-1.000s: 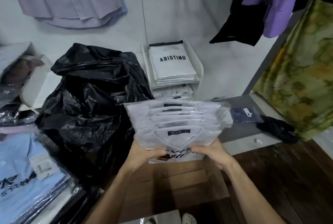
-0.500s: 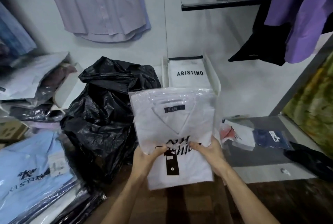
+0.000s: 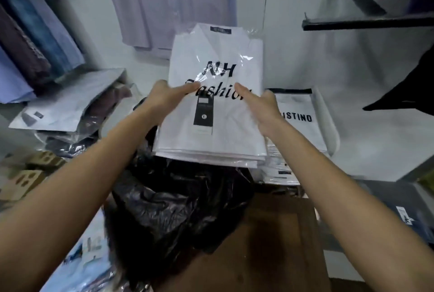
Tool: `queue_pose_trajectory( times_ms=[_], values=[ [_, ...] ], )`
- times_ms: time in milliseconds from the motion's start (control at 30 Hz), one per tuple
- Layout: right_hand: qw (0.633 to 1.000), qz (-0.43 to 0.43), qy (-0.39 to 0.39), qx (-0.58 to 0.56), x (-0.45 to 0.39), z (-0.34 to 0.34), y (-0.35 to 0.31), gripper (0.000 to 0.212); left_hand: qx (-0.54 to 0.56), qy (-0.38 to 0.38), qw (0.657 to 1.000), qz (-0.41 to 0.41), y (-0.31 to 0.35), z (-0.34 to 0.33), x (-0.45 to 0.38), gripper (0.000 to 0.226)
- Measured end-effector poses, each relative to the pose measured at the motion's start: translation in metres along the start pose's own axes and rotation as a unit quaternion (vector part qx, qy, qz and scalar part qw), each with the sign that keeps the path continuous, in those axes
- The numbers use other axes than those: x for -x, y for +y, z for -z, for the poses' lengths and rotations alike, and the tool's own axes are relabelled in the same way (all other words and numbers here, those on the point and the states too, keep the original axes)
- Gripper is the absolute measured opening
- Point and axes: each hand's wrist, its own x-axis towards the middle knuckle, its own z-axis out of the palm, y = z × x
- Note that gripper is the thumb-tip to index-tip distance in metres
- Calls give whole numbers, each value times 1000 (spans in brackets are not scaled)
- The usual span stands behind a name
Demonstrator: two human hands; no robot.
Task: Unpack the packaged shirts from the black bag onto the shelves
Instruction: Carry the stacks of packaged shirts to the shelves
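I hold a stack of white packaged shirts (image 3: 218,61) in clear plastic, printed "NH Fashion", out in front of me above the black bag (image 3: 178,207). My left hand (image 3: 166,97) grips the stack's left side, thumb on top. My right hand (image 3: 260,104) grips its right side the same way. Both arms are stretched forward. The crumpled black bag sits low in the middle, partly under the stack. Just right of the stack is a white shelf tray (image 3: 328,118) with packaged shirts marked "ARISTINO" (image 3: 298,113).
A lilac shirt (image 3: 169,3) hangs on the wall behind the stack. At left lie piled packaged shirts (image 3: 68,106) and hanging shirts (image 3: 30,40). A black rail (image 3: 366,23) juts out at upper right. Light blue packs (image 3: 87,259) lie lower left, beside a brown wooden surface (image 3: 277,244).
Both hands have lifted the stack up and forward from in front of the bag toward the wall and shelf. My view has tilted up and moved closer.
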Motion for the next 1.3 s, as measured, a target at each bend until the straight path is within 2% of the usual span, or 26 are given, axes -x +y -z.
queue_pose_trajectory(
  times_ms=[200, 233, 333, 400, 500, 600, 667, 767, 900, 1000, 1067, 1133, 1200, 1300],
  values=[
    [996, -42, 59, 44, -123, -56, 25, 107, -9, -52, 996, 69, -44, -7, -153, 94],
    [995, -42, 73, 52, -141, -61, 35, 107, -16, -67, 994, 80, -55, -14, -175, 94],
    [989, -54, 93, 105, -182, -75, 71, 99, -23, -98, 990, 97, -96, -38, -223, 64],
    [983, -77, 88, 138, -200, -78, 98, 85, -6, -120, 986, 114, -128, -55, -240, 56],
    [975, -121, 83, 169, -212, -78, 140, 71, -63, -129, 985, 94, -167, -76, -247, 60],
    [961, -163, 113, 193, -211, -76, 160, 85, -201, -117, 972, 41, -174, -93, -241, 76],
    [957, -166, 125, 203, -213, -74, 159, 86, -223, -116, 967, 33, -169, -102, -238, 75],
    [951, -152, 151, 224, -215, -72, 154, 84, -200, -155, 966, 49, -166, -109, -241, 75],
    [930, -119, 97, 333, -213, -75, 146, 92, -136, -156, 974, 93, -184, -115, -230, 71],
    [883, -52, 66, 463, -206, -77, 136, 100, -102, -124, 981, 109, -180, -118, -221, 68],
    [839, 7, 34, 543, -196, -77, 131, 100, -129, -118, 979, 101, -171, -111, -213, 57],
    [815, 52, -3, 577, -182, -80, 129, 93, -161, -107, 979, 67, -164, -99, -202, 46],
    [827, 79, -25, 556, -159, -87, 127, 80, -176, -109, 978, 35, -161, -84, -183, 45],
    [893, 120, -41, 433, -106, -107, 129, 61, -148, -106, 983, -15, -150, -56, -139, 48]
  ],
)
